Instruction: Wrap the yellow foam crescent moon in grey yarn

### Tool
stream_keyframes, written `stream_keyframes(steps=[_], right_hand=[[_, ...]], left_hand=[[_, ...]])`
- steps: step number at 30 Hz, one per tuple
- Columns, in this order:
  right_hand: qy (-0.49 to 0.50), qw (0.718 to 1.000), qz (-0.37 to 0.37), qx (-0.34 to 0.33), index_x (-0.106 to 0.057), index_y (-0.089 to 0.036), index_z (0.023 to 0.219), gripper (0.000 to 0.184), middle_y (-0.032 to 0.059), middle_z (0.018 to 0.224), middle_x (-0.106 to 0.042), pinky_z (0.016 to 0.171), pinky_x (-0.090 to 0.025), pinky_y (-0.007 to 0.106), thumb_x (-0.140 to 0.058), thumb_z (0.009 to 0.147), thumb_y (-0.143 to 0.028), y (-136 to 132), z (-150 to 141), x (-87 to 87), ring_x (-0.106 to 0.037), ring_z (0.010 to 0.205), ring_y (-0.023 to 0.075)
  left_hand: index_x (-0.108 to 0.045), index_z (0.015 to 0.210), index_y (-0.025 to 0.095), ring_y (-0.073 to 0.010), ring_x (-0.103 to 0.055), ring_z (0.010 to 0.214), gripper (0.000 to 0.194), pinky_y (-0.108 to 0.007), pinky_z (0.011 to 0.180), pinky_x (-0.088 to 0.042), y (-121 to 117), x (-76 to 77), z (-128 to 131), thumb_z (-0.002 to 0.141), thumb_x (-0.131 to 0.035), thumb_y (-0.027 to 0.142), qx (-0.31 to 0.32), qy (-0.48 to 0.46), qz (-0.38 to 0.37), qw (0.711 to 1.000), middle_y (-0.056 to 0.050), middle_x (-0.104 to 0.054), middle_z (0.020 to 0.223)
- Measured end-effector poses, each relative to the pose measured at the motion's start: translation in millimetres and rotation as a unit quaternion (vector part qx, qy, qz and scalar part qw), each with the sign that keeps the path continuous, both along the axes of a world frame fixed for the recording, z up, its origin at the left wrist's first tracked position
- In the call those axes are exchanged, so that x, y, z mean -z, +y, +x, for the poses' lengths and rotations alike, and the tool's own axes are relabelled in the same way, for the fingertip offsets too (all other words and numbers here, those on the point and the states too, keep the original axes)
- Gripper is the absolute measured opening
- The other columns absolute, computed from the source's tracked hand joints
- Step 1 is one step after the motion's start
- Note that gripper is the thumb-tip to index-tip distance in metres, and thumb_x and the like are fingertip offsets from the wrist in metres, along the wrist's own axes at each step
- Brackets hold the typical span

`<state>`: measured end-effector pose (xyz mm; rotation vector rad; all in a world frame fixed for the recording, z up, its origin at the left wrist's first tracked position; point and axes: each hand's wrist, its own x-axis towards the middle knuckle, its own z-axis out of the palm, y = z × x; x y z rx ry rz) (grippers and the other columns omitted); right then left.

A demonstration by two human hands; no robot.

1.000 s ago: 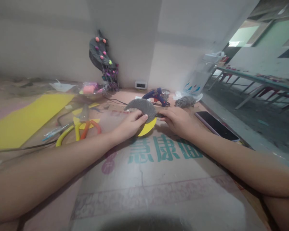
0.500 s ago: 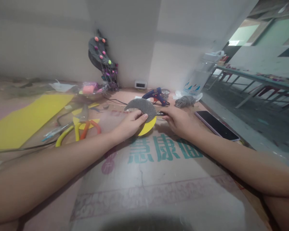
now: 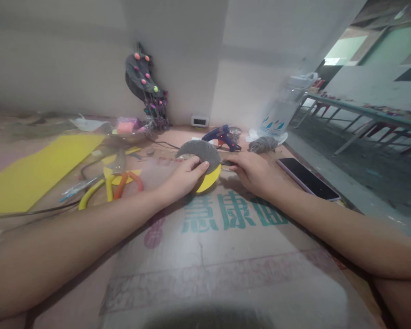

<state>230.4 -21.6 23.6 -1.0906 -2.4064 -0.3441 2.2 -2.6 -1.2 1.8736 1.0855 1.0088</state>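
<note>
My left hand (image 3: 188,176) is closed on a yellow card crescent (image 3: 210,179), thumb on top. Grey yarn (image 3: 202,150) is wound in close rows over its upper part, while the lower right part is bare yellow. Just right of the crescent, my right hand (image 3: 248,169) pinches a small dark grey bit of yarn (image 3: 227,161) between thumb and forefinger. A thin strand seems to run from there toward the crescent. The fingers of my left hand under the card are hidden.
A blue glue gun (image 3: 222,136), a yarn ball (image 3: 263,144) and a bottle (image 3: 277,109) stand behind. A phone (image 3: 308,178) lies right; pliers (image 3: 118,176) and yellow card (image 3: 41,171) lie left. A finished-looking grey crescent with pompoms (image 3: 137,75) leans on the wall.
The crescent has tilted slightly and shifted a little left in my left hand. My right fingers have moved slightly left, still pinched.
</note>
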Motion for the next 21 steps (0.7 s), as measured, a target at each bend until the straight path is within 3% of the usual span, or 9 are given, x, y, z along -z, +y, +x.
stream_keyframes(steps=[5,9,12,16,21], right_hand=[[0.016,0.999,0.012,-0.047,-0.062,-0.018,0.122,0.028,0.0127,0.114,-0.073,0.089,-0.053,0.043,-0.048,0.099,-0.025,-5.4,0.3,0.4,-0.068,0.105,0.0257],[-0.005,0.985,0.037,-0.166,-0.054,-0.015,0.128,0.030,0.0112,0.100,-0.073,0.076,-0.054,0.036,-0.048,0.101,-0.028,-16.7,-11.1,4.6,-0.068,0.088,0.0212],[-0.035,0.968,0.041,-0.245,-0.049,-0.015,0.131,0.035,0.0121,0.104,-0.071,0.075,-0.054,0.035,-0.048,0.102,-0.035,-22.2,-20.5,9.0,-0.066,0.089,0.0203],[0.061,0.977,0.045,-0.198,-0.051,-0.018,0.127,0.034,0.0116,0.109,-0.067,0.083,-0.052,0.037,-0.053,0.100,-0.038,-18.8,-20.7,12.6,-0.064,0.098,0.0214],[0.228,0.970,0.002,-0.088,-0.059,-0.018,0.122,0.028,0.0044,0.091,-0.060,0.073,-0.050,0.032,-0.059,0.097,-0.031,-5.7,-15.4,14.3,-0.057,0.079,0.0165]], left_hand=[[-0.041,0.066,0.021,-0.0133,-0.040,0.060,0.033,-0.028,0.057,-0.032,-0.6,-0.4,0.1,0.093,-0.051,0.037,-0.006,-0.009,-0.001,1.000,0.004,-0.041,0.064],[-0.043,0.066,0.021,-0.0137,-0.042,0.063,0.033,-0.028,0.059,-0.033,-2.0,-4.0,-0.5,0.094,-0.051,0.037,-0.004,-0.006,-0.002,1.000,0.003,-0.044,0.065],[-0.044,0.065,0.020,-0.0143,-0.044,0.066,0.033,-0.028,0.061,-0.035,-2.5,-6.3,-1.0,0.093,-0.052,0.035,-0.016,0.007,0.012,1.000,0.002,-0.047,0.066],[-0.044,0.065,0.020,-0.0142,-0.045,0.064,0.034,-0.028,0.059,-0.034,-1.0,-3.9,-1.1,0.093,-0.051,0.037,-0.020,0.006,0.015,1.000,0.003,-0.046,0.064],[-0.043,0.067,0.021,-0.0139,-0.044,0.062,0.031,-0.028,0.058,-0.032,0.1,0.3,-0.4,0.093,-0.049,0.035,-0.008,0.013,0.021,1.000,0.004,-0.044,0.062]])
